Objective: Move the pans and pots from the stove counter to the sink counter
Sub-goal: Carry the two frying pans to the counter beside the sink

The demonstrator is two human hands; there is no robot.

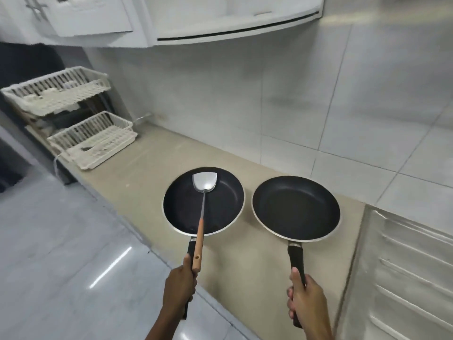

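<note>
Both hands sit closest to the lens, each wrapped round a pan handle. Clenched at the left, the left hand [180,285] grips the black handle of a round black non-stick frying pan with a pale metal rim [204,201], and the same fist traps the wooden handle of a steel spatula [202,200], whose blade lies inside that pan. Just to its right, the right hand [306,299] is closed round the black handle of a second, similar black frying pan [296,208]. Both pans are ahead of the hands, over the beige stone bench [152,173], nearly rim to rim; whether they rest on it or are held just above it I cannot tell. Far ahead and left of the left hand stands a white two-tier plastic dish rack [73,119]; right of the right hand lies a ribbed steel draining board [407,278].

Risks, as I judge them: the spatula is only pinned by the grip, so tilting could let it slide out; the near-touching rims could knock together.

No brand, label or readable writing shows.
</note>
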